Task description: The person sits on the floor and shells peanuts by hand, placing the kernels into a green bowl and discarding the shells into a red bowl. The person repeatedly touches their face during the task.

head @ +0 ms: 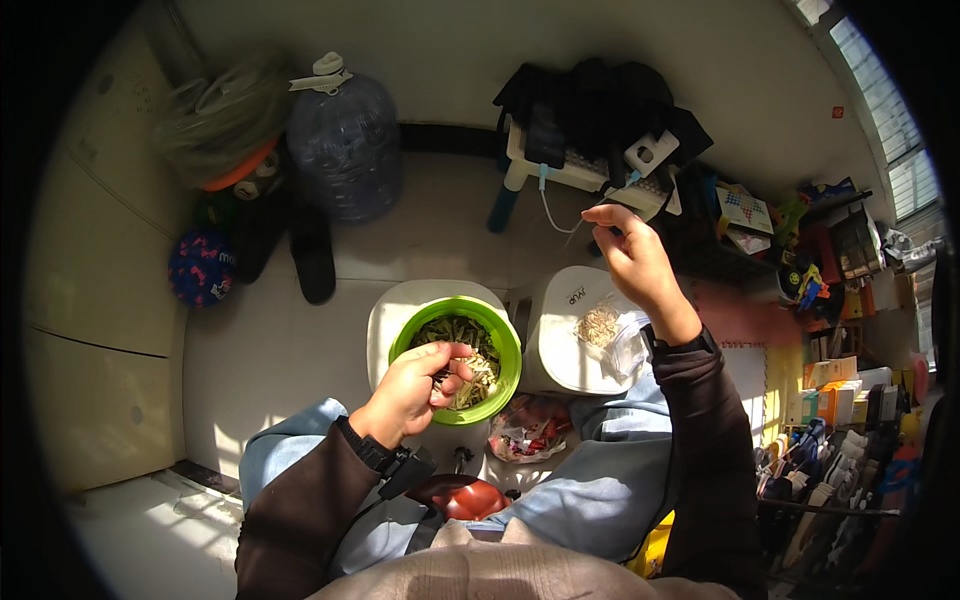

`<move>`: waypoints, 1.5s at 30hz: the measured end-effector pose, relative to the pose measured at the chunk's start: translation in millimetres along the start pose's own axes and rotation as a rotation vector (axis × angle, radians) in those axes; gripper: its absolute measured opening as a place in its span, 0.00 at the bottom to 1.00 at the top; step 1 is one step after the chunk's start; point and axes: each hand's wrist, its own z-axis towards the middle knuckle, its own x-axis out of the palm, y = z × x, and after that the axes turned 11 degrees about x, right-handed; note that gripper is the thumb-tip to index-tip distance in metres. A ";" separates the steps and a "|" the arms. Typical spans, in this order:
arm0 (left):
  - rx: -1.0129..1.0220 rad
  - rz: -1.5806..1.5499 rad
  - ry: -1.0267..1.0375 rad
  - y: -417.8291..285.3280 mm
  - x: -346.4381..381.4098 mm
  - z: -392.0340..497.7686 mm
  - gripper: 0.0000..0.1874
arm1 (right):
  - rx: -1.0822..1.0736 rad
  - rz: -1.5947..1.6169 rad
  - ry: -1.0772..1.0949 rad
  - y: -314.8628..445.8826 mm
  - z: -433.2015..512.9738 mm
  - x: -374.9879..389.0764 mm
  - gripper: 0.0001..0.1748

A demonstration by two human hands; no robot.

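Observation:
My left hand (416, 382) is over the near left part of a bright green plastic bowl (512, 352), its fingers curled; whether something small is between them I cannot tell. Cut, dried-looking plant pieces (480, 382) lie in the bowl, dark at the back and pale where sun falls. The bowl rests on a white stool (381, 315). My right hand (637, 262) is raised above a second white stool (559, 360), thumb and forefinger close together. A faint thin line shows by these fingertips; its nature is unclear. Below it, small pale pieces (598, 325) lie on a clear plastic bag (626, 349).
A bag with red wrappers (531, 431) lies between my legs. Beyond stand a large water bottle (345, 150) and a white plastic stool (555, 169) bearing black cloth and a cabled device (651, 154). Dark slippers (312, 255) and a ball (201, 268) are left; crowded shelves stand right.

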 end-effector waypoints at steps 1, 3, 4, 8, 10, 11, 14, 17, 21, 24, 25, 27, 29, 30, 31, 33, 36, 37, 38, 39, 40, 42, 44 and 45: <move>0.003 -0.027 0.020 0.5 0.0 1.6 0.12 | -0.051 -0.058 -0.048 -12.2 17.3 -10.1 0.11; -0.008 -0.015 -0.032 1.3 -0.6 4.8 0.12 | -0.003 -0.141 -0.038 -33.5 51.2 -23.1 0.14; -0.015 -0.018 -0.008 1.5 -1.1 6.4 0.12 | -0.072 -0.194 -0.036 -42.3 65.6 -28.6 0.15; -0.085 0.007 0.051 4.9 0.2 13.8 0.13 | -0.100 -0.203 0.090 -68.2 119.0 -19.0 0.18; -0.132 0.060 0.095 5.9 1.2 17.6 0.14 | -0.039 -0.155 0.123 -80.5 142.0 -1.6 0.20; -0.158 0.108 0.101 6.8 1.4 17.8 0.14 | -0.024 -0.202 0.139 -87.4 152.9 6.4 0.20; -0.157 0.106 0.136 4.8 0.6 17.3 0.14 | -0.001 -0.216 0.124 -110.5 179.1 31.0 0.20; -0.119 0.083 0.178 -3.3 -3.1 14.5 0.12 | 0.020 -0.244 0.175 -131.9 204.3 47.7 0.19; -0.120 0.084 0.197 -14.3 -4.1 15.5 0.12 | 0.044 -0.406 0.119 -149.7 235.1 58.7 0.21; -0.120 0.120 0.201 -18.6 -2.2 17.5 0.14 | 0.261 -0.454 -0.030 -141.9 244.3 58.0 0.27; -0.112 0.113 0.194 -19.9 -2.4 17.3 0.14 | 0.300 -0.419 -0.087 -133.2 240.5 55.9 0.28; -0.108 0.083 0.180 -21.0 -2.8 17.9 0.14 | 0.207 -0.162 -0.080 -105.8 222.1 52.1 0.25; -0.091 0.123 0.176 -21.6 -3.9 18.4 0.15 | 0.124 0.007 -0.016 -68.3 182.3 49.3 0.22; -0.083 0.119 0.172 -22.0 -4.6 18.5 0.15 | 0.008 0.024 0.072 -46.9 157.3 48.1 0.20; -0.091 0.093 0.161 -21.2 -4.4 18.2 0.15 | -0.119 0.044 0.150 -25.8 128.2 48.1 0.18; -0.018 0.073 0.153 -19.1 -3.1 16.9 0.15 | 0.104 0.284 0.407 13.7 66.0 57.1 0.15; 0.018 0.073 0.189 -15.8 0.5 14.9 0.17 | 0.013 0.127 0.483 52.0 -4.5 64.5 0.15; 0.005 0.044 0.194 -13.0 2.7 12.9 0.19 | -0.024 0.107 0.494 58.7 -21.1 68.0 0.14; 0.007 0.063 0.212 -10.7 4.1 10.8 0.19 | -0.027 0.063 0.471 62.6 -33.7 72.1 0.14; -0.007 0.031 0.238 -9.3 4.7 8.4 0.20 | -0.059 0.043 0.451 64.6 -43.3 76.8 0.15; 0.004 0.085 0.250 -7.4 5.4 6.2 0.21 | -0.017 0.060 0.477 64.6 -50.9 80.2 0.13; 0.025 0.106 0.268 -4.1 6.3 1.5 0.22 | -0.019 0.167 0.460 62.1 -62.7 87.0 0.11; 0.028 0.092 0.289 -1.0 6.8 -2.2 0.23 | 0.074 0.264 0.453 57.7 -72.0 91.9 0.10; -0.020 0.067 0.272 1.3 6.9 -5.3 0.23 | 0.170 0.333 0.479 55.7 -76.7 94.0 0.09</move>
